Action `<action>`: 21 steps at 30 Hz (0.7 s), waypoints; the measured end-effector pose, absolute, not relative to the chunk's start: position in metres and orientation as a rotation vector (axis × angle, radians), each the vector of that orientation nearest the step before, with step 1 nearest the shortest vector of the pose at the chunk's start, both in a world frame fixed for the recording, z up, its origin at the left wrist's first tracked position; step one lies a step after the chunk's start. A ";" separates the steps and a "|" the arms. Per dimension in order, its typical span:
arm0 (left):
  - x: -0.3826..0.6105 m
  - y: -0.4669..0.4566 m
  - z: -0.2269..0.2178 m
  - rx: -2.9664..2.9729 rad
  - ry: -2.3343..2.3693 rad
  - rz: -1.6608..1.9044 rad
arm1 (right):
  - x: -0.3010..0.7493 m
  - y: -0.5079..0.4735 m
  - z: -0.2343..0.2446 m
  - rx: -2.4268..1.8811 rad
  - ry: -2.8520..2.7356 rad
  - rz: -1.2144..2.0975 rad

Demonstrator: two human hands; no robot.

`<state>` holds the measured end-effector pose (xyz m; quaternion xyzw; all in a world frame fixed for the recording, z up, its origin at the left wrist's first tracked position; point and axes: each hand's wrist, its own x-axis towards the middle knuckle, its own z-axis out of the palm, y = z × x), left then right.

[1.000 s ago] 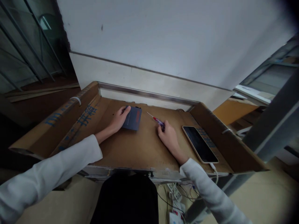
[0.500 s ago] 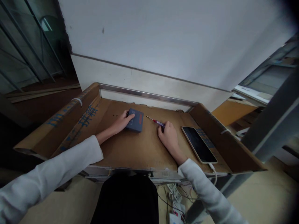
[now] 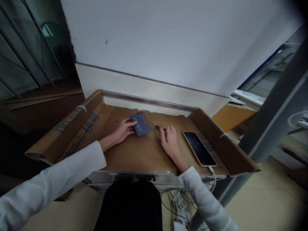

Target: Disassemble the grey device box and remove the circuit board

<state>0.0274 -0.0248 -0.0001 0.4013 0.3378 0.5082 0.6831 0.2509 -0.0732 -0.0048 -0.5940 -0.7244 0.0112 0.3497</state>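
Note:
My left hand (image 3: 124,130) grips a flat dark grey box-shaped device (image 3: 141,125) by its left side, thumb on the top face. Red lettering and small pale print mark that face, and the device is tilted over the cardboard. In my right hand (image 3: 169,139) is a screwdriver (image 3: 158,127) with a red and blue handle, held between thumb and fingers. Its thin metal shaft points up and left, and the tip is close to the device's right side but apart from it.
Brown cardboard (image 3: 115,160) lines the bench, with raised flaps at left and right. A smartphone (image 3: 199,149) with a white charging cable (image 3: 213,176) lies right of my right hand. Behind rises a white wall (image 3: 154,41); a power strip (image 3: 179,199) and cables are below.
My left hand has turned and tilted the device, so its top face shows more. The screwdriver has shifted slightly in my right hand's fingers. The camera view has moved a little.

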 end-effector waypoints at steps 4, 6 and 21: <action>0.031 -0.032 0.003 0.956 0.666 1.115 | 0.217 -0.083 -0.003 -1.276 -1.605 0.795; 0.034 -0.035 -0.002 1.050 0.688 1.120 | 0.202 -0.080 -0.001 -1.142 -1.375 1.162; 0.040 -0.073 0.020 2.866 0.967 0.970 | 0.208 -0.086 0.015 -1.081 -1.209 1.223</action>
